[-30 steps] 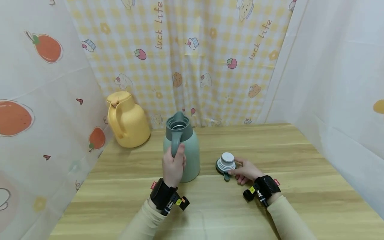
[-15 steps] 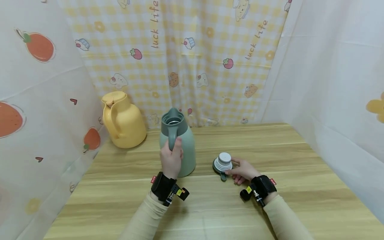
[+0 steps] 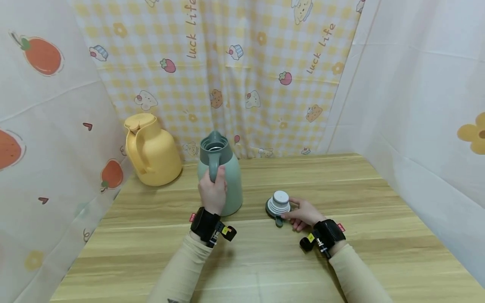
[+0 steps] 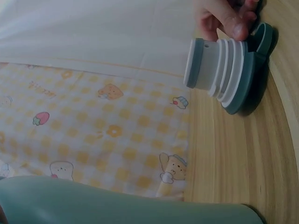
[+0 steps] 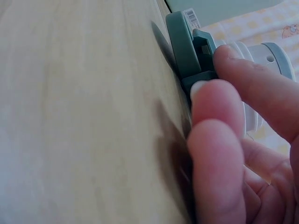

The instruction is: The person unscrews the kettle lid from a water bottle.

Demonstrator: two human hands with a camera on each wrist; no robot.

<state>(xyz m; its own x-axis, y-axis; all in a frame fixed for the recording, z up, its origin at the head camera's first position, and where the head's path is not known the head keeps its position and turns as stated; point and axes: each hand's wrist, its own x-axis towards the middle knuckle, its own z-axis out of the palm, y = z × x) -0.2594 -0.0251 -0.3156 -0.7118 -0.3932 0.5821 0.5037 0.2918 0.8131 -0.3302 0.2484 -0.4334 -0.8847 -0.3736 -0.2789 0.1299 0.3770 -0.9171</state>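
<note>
In the head view my left hand [image 3: 213,191] grips the handle of a pale green thermos jug [image 3: 232,185], its dark green neck uncovered at the top. The jug stands upright; whether its base touches the table I cannot tell. To the right, a stopper lid [image 3: 281,202] lies upside down on the table, white plug upward and green lever toward me. My right hand [image 3: 303,213] pinches the lid's side between thumb and fingers. In the right wrist view the thumb and fingers are close around the lid [image 5: 184,46]. The left wrist view shows the lid [image 4: 233,77] and part of the jug [image 4: 117,203].
A yellow jug [image 3: 155,151] with its lid on stands at the back left, near the patterned curtain [image 3: 235,80]. White sheets [image 3: 417,105] hang on both sides of the wooden table [image 3: 322,181].
The green jug and my left hand have moved a little away from me, toward the back of the table. My right hand stays at the lid. The head view has shifted slightly.
</note>
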